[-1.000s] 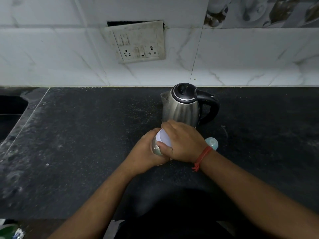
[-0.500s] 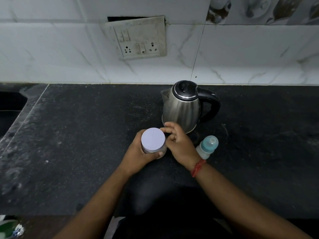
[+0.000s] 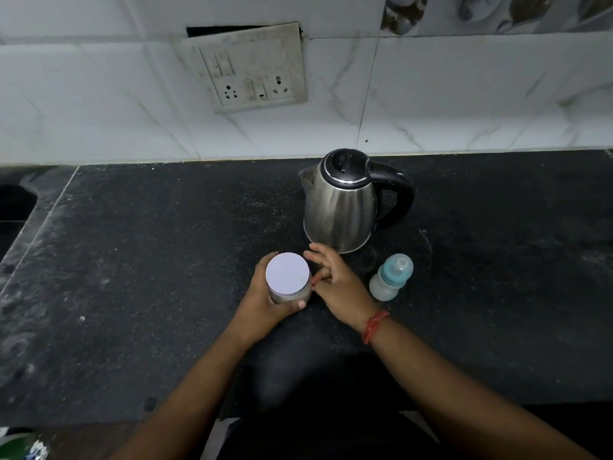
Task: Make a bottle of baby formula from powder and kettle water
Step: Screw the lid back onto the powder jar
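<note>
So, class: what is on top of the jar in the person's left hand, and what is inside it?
A flat white lid covers the jar, which the left hand grips on the counter. The lid and fingers hide the contents, so they cannot be told.

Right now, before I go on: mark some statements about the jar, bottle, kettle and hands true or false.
1. The left hand grips the jar. True.
2. The jar's lid is off. False: the white lid sits on top.
3. The bottle stands right of the right hand, untouched. True.
4. The right hand holds the kettle. False: it is beside the jar with loose fingers, holding nothing.
5. The bottle's teal teat top is on. True.
6. The kettle's lid is open. False: the black lid is closed.
</note>
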`<move>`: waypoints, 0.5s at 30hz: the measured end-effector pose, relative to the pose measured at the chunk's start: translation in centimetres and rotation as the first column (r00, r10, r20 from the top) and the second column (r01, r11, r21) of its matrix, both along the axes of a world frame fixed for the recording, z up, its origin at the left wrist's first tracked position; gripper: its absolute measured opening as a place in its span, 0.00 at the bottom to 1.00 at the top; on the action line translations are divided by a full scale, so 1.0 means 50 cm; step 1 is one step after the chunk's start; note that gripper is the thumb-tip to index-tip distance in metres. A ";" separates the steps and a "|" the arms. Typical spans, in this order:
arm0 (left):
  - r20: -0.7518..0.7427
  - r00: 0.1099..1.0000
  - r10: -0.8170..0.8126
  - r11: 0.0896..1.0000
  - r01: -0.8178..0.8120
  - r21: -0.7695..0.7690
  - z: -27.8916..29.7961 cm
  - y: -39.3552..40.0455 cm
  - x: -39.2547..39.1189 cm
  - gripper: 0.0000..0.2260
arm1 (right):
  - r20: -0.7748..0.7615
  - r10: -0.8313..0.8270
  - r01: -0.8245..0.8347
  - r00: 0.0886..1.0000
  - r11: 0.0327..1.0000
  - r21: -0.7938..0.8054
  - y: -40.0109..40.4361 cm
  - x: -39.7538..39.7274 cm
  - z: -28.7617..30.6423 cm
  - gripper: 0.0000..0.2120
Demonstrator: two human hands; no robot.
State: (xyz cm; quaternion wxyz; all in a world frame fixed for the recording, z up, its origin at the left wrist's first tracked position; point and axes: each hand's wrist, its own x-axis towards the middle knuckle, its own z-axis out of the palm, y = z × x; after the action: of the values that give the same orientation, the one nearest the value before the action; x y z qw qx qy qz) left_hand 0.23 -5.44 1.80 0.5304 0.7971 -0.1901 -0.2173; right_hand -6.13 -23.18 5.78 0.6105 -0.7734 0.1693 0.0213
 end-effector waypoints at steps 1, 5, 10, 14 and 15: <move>-0.007 1.000 0.005 1.000 -0.005 -0.012 0.006 0.002 -0.002 0.44 | 0.022 -0.027 0.027 0.999 0.999 -0.021 -0.004 -0.002 0.005 0.32; 0.045 0.992 0.121 0.985 -0.114 -0.133 0.064 0.000 0.003 0.38 | 0.247 -0.251 0.262 0.936 0.965 -0.012 -0.051 -0.003 0.069 0.27; 0.207 0.976 0.072 0.993 -0.050 -0.110 0.154 -0.057 0.060 0.39 | 0.388 -0.417 0.465 0.822 0.885 -0.035 -0.146 0.005 0.157 0.21; 0.227 0.974 -0.001 1.000 0.006 -0.022 0.193 -0.138 0.120 0.41 | 0.385 -0.479 0.581 0.789 0.784 -0.218 -0.228 0.028 0.155 0.21; 0.210 0.978 -0.014 1.000 0.017 -0.009 0.202 -0.157 0.134 0.42 | 0.343 -0.469 0.566 0.814 0.770 -0.293 -0.249 0.036 0.147 0.24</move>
State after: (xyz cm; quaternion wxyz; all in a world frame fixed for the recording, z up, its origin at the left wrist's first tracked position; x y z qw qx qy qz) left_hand 6.95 -13.30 11.91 0.5098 0.8112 -0.2525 -0.1350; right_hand -4.35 -35.66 13.12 0.4461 -0.7955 0.2998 -0.2798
